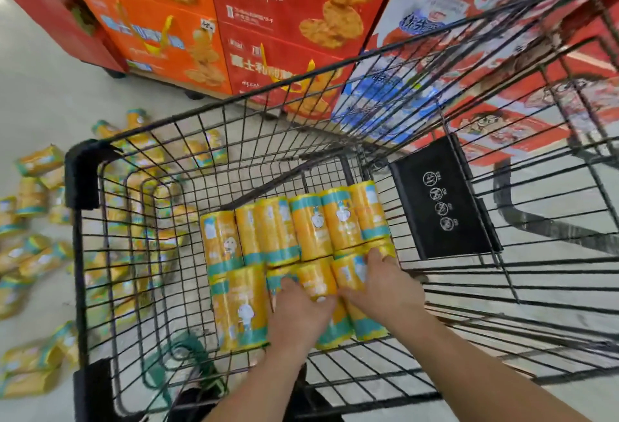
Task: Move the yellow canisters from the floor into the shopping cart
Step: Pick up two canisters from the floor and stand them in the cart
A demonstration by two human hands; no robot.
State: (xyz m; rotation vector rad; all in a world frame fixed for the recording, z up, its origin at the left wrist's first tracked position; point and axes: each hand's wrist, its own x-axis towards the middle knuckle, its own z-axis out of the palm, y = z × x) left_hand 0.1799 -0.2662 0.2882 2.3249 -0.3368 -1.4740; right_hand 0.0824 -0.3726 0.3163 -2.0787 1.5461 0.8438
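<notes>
Several yellow canisters with teal bands lie packed in two rows on the bottom of the black wire shopping cart. Both hands reach down into the cart. My left hand rests on the near row, its fingers round a canister that lies on top of that row. My right hand lies on the canisters beside it, fingertips at the row's right end. More yellow canisters lie scattered on the floor left of the cart.
Orange and red snack display boxes stand beyond the cart. A black folded child-seat flap hangs at the cart's right end. Pale floor opens to the left. A dark shoe and green strap show under the cart's near side.
</notes>
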